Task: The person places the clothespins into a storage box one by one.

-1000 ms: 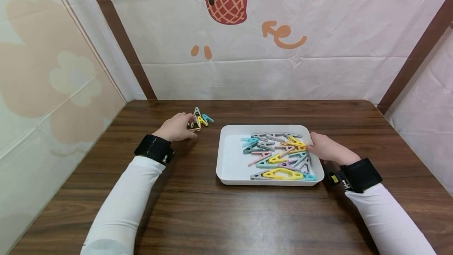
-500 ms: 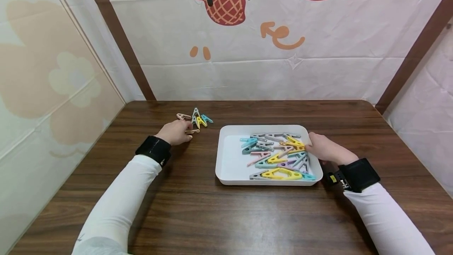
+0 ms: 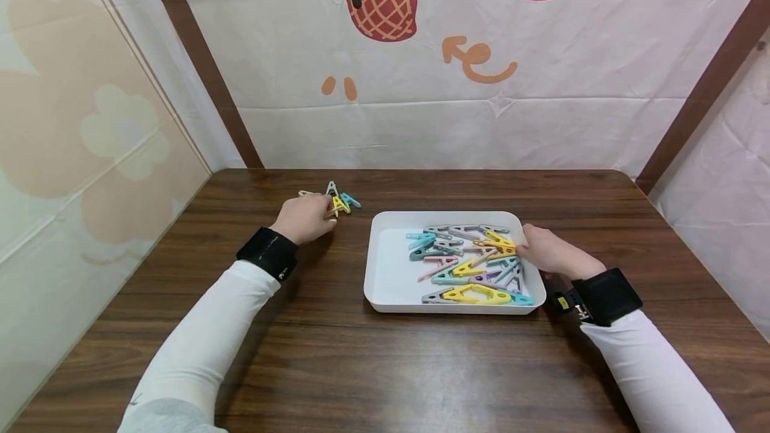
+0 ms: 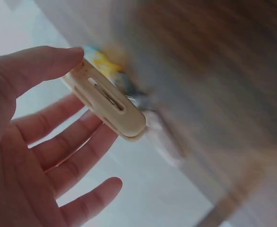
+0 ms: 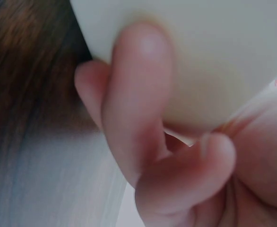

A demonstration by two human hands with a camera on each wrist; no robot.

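My left hand point(image 3: 303, 218) is at the far left of the table. In the left wrist view it pinches a beige clothespin point(image 4: 108, 101) between thumb and fingers, with the little finger held apart. Just beyond that hand lie a yellow clothespin point(image 3: 340, 204), a blue clothespin point(image 3: 351, 200) and a pale one point(image 3: 331, 188); the hand partly covers others. My right hand point(image 3: 553, 249) grips the right side of a white tray point(image 3: 388, 272), with fingers against its outer wall point(image 5: 200, 71). Several coloured clothespins point(image 3: 475, 294) lie in the tray, mostly toward its right.
The tray stands on a dark wooden table point(image 3: 373, 366), right of the loose clothespins. A printed white cloth point(image 3: 385, 132) hangs behind the table's far edge. Another cloth point(image 3: 60, 219) runs along the left side.
My left hand, near the beige clothespin on the table half a second ago, now has it pinched and has shifted slightly right. The right hand stays at the tray.
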